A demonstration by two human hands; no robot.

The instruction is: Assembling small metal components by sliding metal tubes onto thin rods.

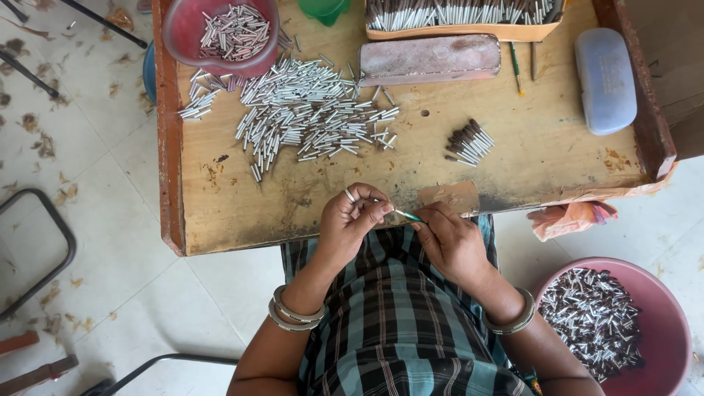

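Where hands [400,224] meet: green-tipped ferrule [408,215]; blue case [606,79] aside

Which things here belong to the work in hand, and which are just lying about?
In use: left hand, right hand, green stick, loose tubes, tipped tubes, pink basin.
Lying about: blue case, brown block, cloth.

a small craft workshop: worn wooden worktable [220,213] heaped with metal ferrules [308,117].
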